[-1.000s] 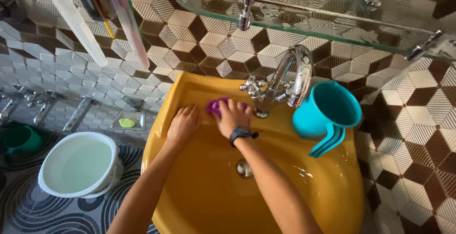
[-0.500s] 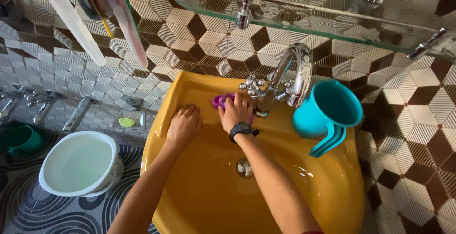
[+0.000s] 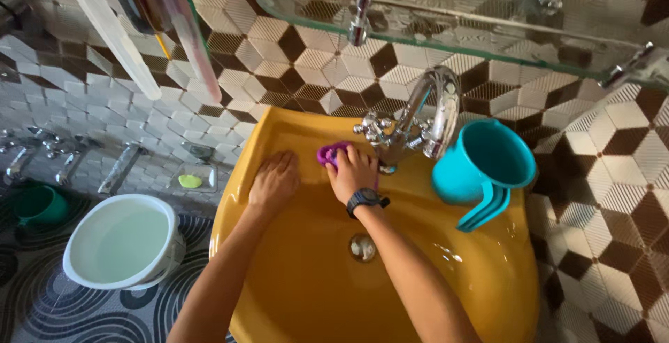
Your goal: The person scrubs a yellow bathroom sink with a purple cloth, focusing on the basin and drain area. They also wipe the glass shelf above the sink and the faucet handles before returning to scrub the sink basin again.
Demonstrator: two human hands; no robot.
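The right hand, with a black watch on its wrist, presses a purple scrubber against the back ledge of the yellow sink, just left of the base of the chrome tap, near the centre of the frame. Its grip is closed over the scrubber, fingers curled on top so that only the upper left edge of the pad shows; the flattened hand seems placed to bear down on the surface. The left hand lies palm down on the left side of the ledge, fingers spread and holding nothing, its grip open, probably as a brace for the leaning body. What shows of the scrubber is a small, bright purple, rounded loop, soft-looking and folded under the fingers; its full shape is hidden. The sink is a glossy mustard yellow, wet with highlights at the lower right, and its metal drain sits below the right wrist. A teal jug stands on the right side of the ledge, its handle toward the basin, just beside the tap spout. At the lower left of the frame a white bucket of water stands on the patterned floor, with a green container further left. A glass shelf runs across the top of the frame.
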